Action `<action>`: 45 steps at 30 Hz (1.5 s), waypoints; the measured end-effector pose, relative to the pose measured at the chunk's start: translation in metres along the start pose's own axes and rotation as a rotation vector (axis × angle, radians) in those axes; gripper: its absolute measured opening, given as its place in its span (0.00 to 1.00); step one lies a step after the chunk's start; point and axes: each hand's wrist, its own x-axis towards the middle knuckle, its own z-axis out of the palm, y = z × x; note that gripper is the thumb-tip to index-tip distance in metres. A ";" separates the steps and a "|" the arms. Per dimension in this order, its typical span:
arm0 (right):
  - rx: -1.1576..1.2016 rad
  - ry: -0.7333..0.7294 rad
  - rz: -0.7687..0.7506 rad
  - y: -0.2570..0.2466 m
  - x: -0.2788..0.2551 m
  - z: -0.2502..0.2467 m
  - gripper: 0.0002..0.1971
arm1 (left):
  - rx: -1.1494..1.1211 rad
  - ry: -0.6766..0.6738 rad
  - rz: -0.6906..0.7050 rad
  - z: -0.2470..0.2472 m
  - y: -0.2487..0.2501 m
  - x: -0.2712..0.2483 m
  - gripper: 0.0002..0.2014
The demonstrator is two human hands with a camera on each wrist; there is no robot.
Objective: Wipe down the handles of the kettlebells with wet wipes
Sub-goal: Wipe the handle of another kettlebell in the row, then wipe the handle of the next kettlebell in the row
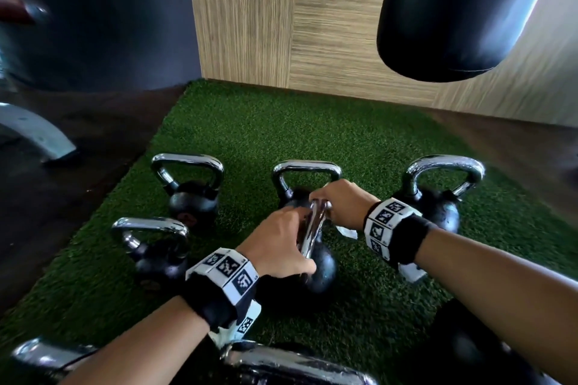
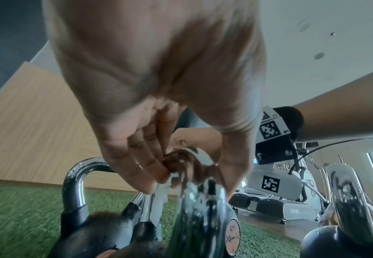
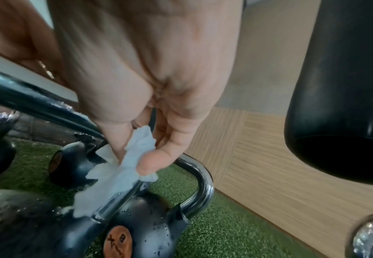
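The kettlebell being handled is standing on the green turf mat, in the middle of the group, its chrome handle pointing away from the person. Both hands are meeting on that handle. The left hand is curling over the near side of the handle, thumb lying low along the black ball and fingers wrapping round the bar. The right hand is reaching in from the right, and its thumb and forefinger are pinching a crumpled white wet wipe against the handle's far end; a loose corner of the wipe is hanging out below the right wrist in the head view. The right forearm is crossing in from the right, the left forearm coming up from the lower left, and both wrists are wearing black bands with white printed markers.

Directly behind the held kettlebell another one is standing upright, touching or just beside it; which, I cannot tell. To its left two more are sitting, one near and one further back. To its right a fifth is standing, partly hidden by the right wrist. Water drops are showing on the black balls in the wrist views. No containers are showing. Beyond the kettlebell, a black punching bag is hanging before a wood-panelled wall.
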 end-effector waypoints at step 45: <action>0.570 0.140 0.245 -0.101 -0.230 -0.023 0.09 | -0.175 -0.541 -0.304 0.062 -0.058 -0.166 0.67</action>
